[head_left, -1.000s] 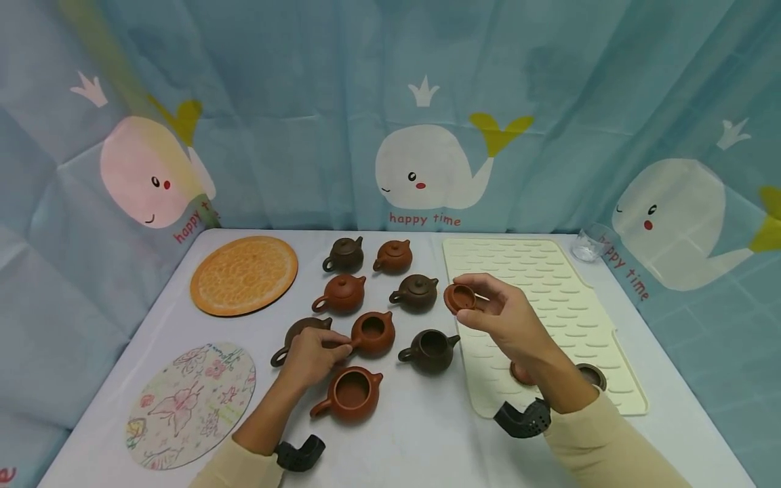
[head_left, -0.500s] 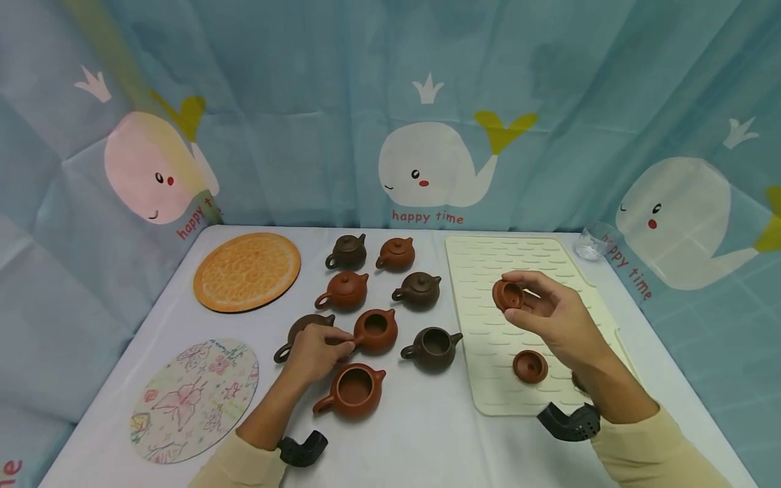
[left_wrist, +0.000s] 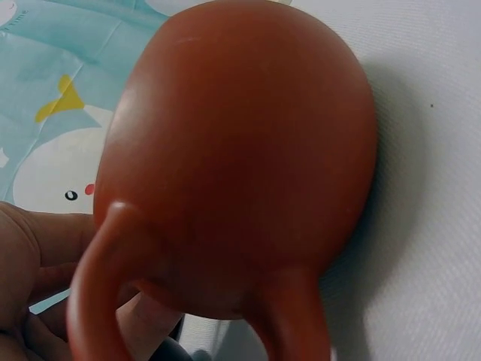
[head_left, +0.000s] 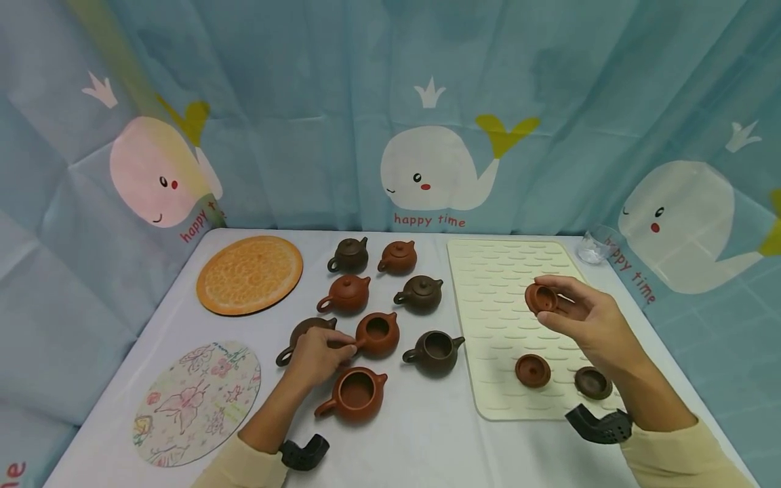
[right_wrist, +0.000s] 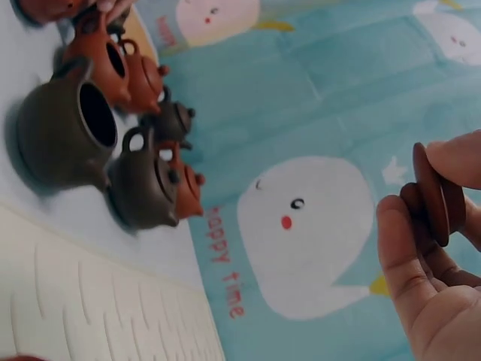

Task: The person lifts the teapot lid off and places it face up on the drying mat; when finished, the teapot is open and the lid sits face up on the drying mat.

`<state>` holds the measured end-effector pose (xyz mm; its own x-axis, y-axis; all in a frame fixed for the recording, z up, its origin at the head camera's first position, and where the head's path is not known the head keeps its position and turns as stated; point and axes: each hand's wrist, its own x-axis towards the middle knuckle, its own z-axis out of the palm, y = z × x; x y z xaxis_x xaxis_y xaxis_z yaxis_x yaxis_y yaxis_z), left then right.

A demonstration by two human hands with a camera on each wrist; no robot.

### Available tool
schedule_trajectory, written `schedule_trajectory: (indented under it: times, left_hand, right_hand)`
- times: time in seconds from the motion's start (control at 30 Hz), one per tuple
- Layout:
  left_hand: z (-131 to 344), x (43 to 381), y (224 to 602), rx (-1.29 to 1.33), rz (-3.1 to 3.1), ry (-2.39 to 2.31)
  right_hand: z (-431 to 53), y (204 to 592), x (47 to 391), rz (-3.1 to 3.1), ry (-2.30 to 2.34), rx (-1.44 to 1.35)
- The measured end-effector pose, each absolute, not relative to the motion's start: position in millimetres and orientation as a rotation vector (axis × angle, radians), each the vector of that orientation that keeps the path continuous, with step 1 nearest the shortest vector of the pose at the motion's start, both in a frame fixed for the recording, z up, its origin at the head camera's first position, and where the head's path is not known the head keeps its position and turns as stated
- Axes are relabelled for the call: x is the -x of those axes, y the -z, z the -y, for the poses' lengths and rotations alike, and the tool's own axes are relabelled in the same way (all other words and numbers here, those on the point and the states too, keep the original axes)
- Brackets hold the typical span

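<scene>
My left hand [head_left: 320,352] pinches the handle of a reddish-brown teapot [head_left: 386,344] whose top is uncovered. Closer to me stands another lidless reddish-brown teapot [head_left: 360,410]; a round reddish-brown body [left_wrist: 240,150] fills the left wrist view, partly covering the fingers. A lidless dark brown teapot [head_left: 434,364] is to the right. Over the cream mat [head_left: 488,325], my right hand [head_left: 594,322] holds a reddish-brown teapot lid [head_left: 542,298], hollow underside facing me. In the right wrist view this lid [right_wrist: 432,195] is on edge between thumb and fingers.
A reddish-brown lid [head_left: 533,371] and a dark brown lid [head_left: 593,383] lie upside down on the mat. Several lidded teapots [head_left: 398,257] stand behind the open ones. Two round mats, orange [head_left: 250,274] and floral [head_left: 196,403], lie left. A clear cup [head_left: 594,245] sits back right.
My right hand has carried the lid rightward, from near the teapots to over the mat, uncovering both lids lying there. My left hand keeps its grip on the teapot handle.
</scene>
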<state>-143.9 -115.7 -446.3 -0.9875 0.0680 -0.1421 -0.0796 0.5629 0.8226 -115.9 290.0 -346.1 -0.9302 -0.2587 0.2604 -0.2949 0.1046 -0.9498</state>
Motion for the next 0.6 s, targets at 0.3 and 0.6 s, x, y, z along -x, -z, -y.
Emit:
schedule_trajectory:
  times: [0.3,0.6]
  left_hand:
    - [116,143,445,0.012,-2.625,-1.421]
    - [115,143,446,0.026,-2.614,-1.422]
  right_hand:
    - [-310,353,117,2.321,-1.980,-0.511]
    - [-333,368,119,2.364,-1.929,-0.391]
